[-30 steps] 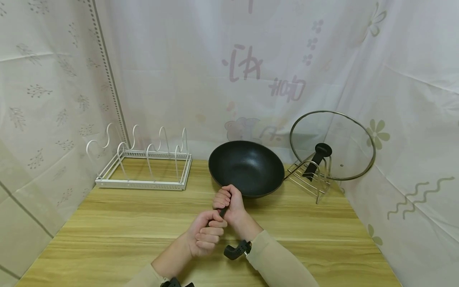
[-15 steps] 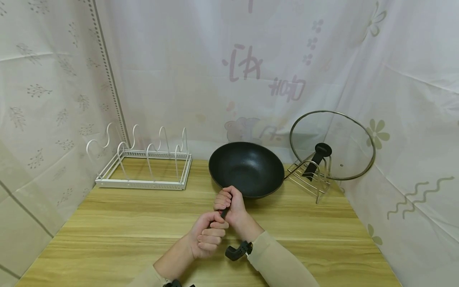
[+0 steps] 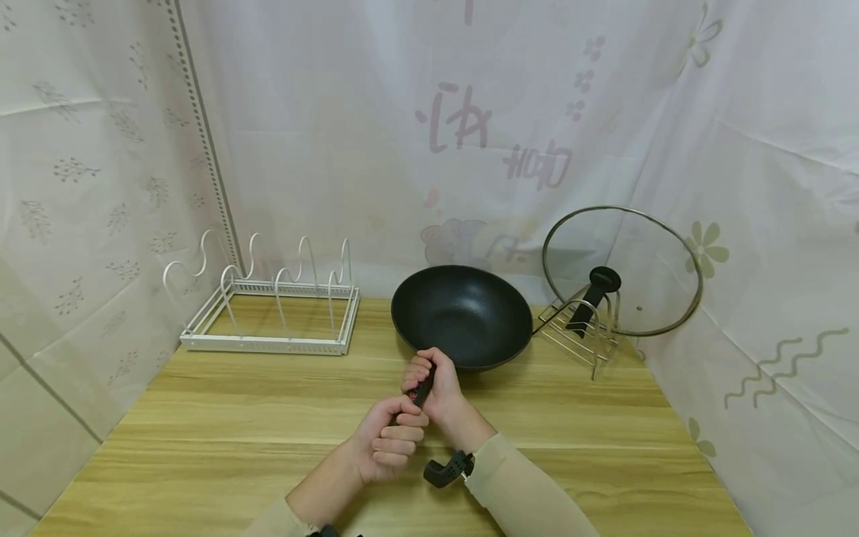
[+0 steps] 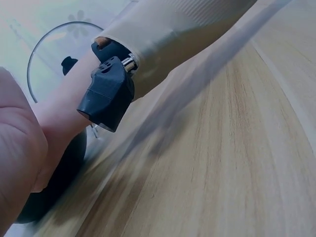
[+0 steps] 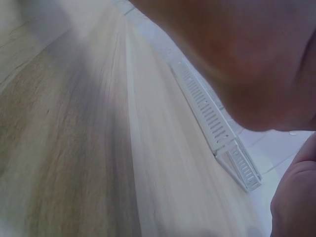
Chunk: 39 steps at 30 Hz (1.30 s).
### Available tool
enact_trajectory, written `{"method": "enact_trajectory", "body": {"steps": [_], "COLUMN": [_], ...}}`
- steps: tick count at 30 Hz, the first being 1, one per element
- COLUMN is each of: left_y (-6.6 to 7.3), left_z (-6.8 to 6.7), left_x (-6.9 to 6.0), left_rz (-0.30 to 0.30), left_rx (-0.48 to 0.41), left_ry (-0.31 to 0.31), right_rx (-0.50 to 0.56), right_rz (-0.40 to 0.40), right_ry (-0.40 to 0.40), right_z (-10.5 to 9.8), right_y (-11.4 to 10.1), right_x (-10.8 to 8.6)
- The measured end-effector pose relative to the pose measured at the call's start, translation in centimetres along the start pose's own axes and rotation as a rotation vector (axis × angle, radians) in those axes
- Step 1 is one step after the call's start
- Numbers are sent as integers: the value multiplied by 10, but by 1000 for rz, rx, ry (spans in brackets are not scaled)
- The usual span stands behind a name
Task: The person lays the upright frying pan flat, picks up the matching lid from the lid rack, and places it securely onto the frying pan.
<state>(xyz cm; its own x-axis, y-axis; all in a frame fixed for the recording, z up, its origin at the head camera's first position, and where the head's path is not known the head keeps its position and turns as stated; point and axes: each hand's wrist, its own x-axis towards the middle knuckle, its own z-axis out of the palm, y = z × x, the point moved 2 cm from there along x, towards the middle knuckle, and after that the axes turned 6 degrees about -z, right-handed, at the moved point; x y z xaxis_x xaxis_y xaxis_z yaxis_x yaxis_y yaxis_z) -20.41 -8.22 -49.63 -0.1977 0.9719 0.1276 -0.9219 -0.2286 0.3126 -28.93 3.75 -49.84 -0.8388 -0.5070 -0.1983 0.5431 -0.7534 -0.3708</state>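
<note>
A black wok (image 3: 463,317) is at the back middle of the table, its hollow side tilted toward me. Its dark handle (image 3: 422,389), with a bit of red on it, points down toward me. My right hand (image 3: 439,384) grips the handle close to the pan's rim. Nearer its end, my left hand (image 3: 389,440) holds the same handle with curled fingers. In the left wrist view, part of my left hand (image 4: 17,148) fills the left edge, and the dark wok (image 4: 64,173) shows behind my wrist. Whether the wok's base touches the table is hidden.
To the left stands a white wire rack (image 3: 265,346) with several curved dividers. At the right, a glass lid (image 3: 644,276) with a black knob leans in a small metal wire stand (image 3: 593,350). Patterned curtains (image 3: 322,149) close off the back and sides of the wooden table (image 3: 235,425).
Both hands have shifted very slightly to the right along with the handle. A little more of the handle shows between them. The wok has hardly moved.
</note>
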Motion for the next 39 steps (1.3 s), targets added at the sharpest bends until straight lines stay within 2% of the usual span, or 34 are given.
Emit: {"method": "enact_trajectory", "body": {"steps": [6, 11, 15, 19, 21, 24, 29, 33, 39], "left_y": [-2, -2, -2, -3, -3, -4, -2, 1, 7], "left_z": [0, -1, -2, -3, -4, -4, -7, -7, -4], "left_x": [-1, -3, -3, -4, -5, -7, -12, -18, -27], "left_rz": [52, 74, 93, 112, 112, 106, 98, 79, 57], "left_rx": [113, 179, 221, 285, 334, 416, 463, 508, 599], "left_ry": [111, 153, 212, 338, 380, 392, 380, 420, 496], "right_rx": [-142, -270, -301, -319, -336, -362, -333, -328, -461], "right_rz": [-60, -95, -49, 18, 41, 59, 87, 111, 131], "right_ry": [83, 126, 80, 7, -14, -34, -45, -46, -58], "right_z": [-6, -11, -15, -16, -16, -16, -16, -18, -26], "right_y": [3, 3, 1, -2, -3, -5, -9, -12, -18], "right_x": [-1, 0, -3, -6, -8, -9, -12, -15, -21]}}
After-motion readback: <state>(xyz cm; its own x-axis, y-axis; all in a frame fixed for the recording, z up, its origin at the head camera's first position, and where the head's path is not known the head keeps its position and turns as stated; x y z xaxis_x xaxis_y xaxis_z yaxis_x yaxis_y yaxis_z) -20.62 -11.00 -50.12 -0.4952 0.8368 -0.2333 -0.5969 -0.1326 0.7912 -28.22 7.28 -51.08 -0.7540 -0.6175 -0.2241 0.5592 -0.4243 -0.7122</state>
